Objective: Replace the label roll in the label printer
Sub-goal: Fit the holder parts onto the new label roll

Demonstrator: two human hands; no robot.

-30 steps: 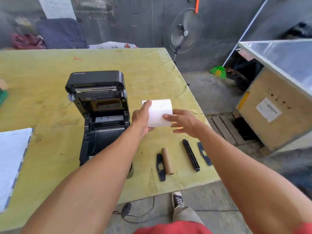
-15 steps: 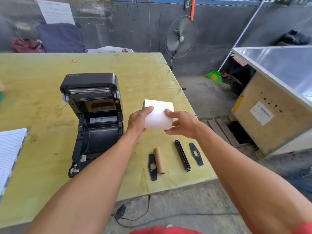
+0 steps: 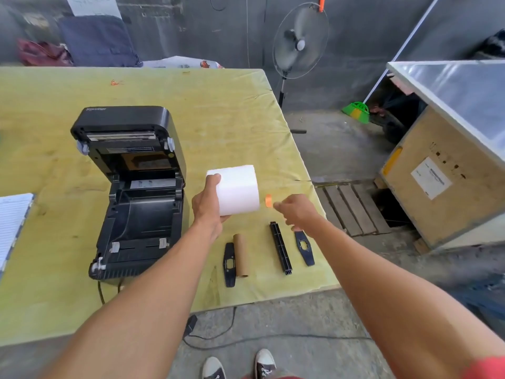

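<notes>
The black label printer [image 3: 136, 192] stands on the yellow-green table [image 3: 218, 110] with its lid raised and its roll bay empty. My left hand [image 3: 207, 206] holds a white label roll [image 3: 237, 190] above the table, just right of the printer. My right hand [image 3: 297, 210] pinches a small orange sticker [image 3: 269, 200] a short way right of the roll. On the table below lie an empty brown cardboard core [image 3: 241, 254], a black spindle bar [image 3: 281, 247] and two flat black roll guides [image 3: 229, 265] [image 3: 304, 247].
A lined notepad [image 3: 13, 225] lies at the table's left edge. The printer's cable [image 3: 218, 335] trails on the floor by my shoes. A standing fan [image 3: 299, 42] is behind the table; a wooden crate [image 3: 442, 176] stands to the right.
My right hand has come off the roll and moved right, now holding an orange sticker. The roll stays in my left hand at about the same place.
</notes>
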